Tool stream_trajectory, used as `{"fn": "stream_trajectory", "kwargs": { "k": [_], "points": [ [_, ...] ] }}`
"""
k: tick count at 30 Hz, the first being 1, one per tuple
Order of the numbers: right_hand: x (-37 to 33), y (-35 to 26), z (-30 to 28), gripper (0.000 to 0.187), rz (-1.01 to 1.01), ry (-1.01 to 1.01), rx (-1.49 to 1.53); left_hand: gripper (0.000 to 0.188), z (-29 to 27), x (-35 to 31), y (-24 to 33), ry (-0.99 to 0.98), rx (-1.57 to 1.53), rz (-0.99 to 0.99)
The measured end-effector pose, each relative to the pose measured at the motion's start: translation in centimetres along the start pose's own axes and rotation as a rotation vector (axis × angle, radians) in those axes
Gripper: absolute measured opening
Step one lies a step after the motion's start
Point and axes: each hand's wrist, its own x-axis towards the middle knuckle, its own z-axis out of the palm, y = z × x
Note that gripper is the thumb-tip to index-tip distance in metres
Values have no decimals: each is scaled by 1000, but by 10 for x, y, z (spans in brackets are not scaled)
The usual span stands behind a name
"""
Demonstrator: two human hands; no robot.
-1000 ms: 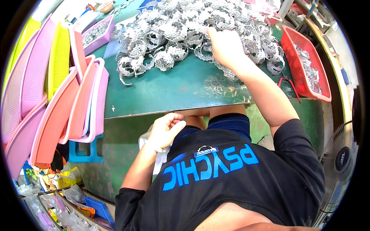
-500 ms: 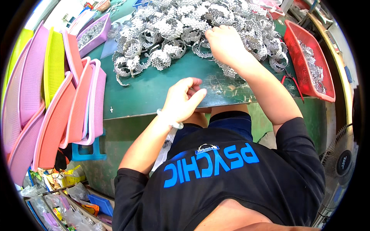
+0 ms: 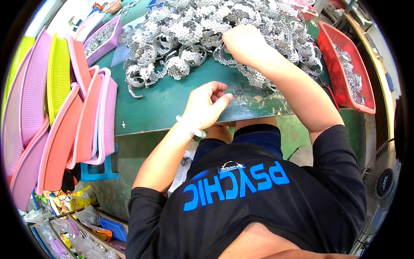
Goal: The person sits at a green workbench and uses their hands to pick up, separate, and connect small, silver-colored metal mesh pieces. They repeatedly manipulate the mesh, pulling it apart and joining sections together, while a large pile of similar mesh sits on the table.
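Note:
A large heap of curled, silvery strips with a scale-like pattern covers the far part of the green table. My right hand reaches into the front of this heap with its fingers bent downward and closed. Its fingertips, and whatever they hold, are hidden behind the knuckles. Closer to the table's near edge hovers my left hand, its fingers loosely curled and the thumb apart from them. Nothing shows between them. A pale bracelet circles the left wrist.
Beyond my right arm stands a red basket with silvery pieces in it. Stacked purple, orange and lime baskets crowd the left side. Behind them sits a purple tray of small metal parts. A fan stands at right.
My right hand has shifted a little left and nearer along the heap, its forearm now covering most of the red-handled pliers. My left hand has risen slightly.

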Motion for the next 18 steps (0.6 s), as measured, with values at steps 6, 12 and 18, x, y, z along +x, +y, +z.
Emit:
{"fn": "stream_trajectory", "kwargs": {
  "k": [6,12,18],
  "points": [
    [4,-9,-21,10,76,-63,87,30,-4,0,-1,-12,-53,-28],
    [-4,-8,-19,17,164,123,724,42,-6,-5,0,106,-358,-36],
    [-24,-28,3,15,332,166,1580,67,-12,-11,7,157,-566,142]
  ]
}}
